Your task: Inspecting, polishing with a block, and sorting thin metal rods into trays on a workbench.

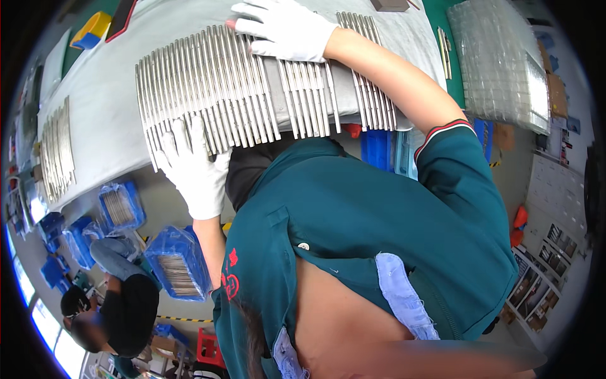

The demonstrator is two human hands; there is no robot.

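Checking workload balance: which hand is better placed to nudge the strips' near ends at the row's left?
Probably left: the left hand lies on those near ends of the metal strips; the right hand rests at the row's far edge.

The gloves on the left hand [192,170] and right hand [287,28] were white, and the metal strips [221,82] were shiny silver on a grey cloth [101,95]. The shirt [366,215] was dark green with a red-and-white cuff trim, and the bins [180,262] seemed blue.

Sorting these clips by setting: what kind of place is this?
Probably a factory assembly floor. White-gloved hands, left and right, press on rows of metal strips on a cloth-covered bench; blue bins hold more.
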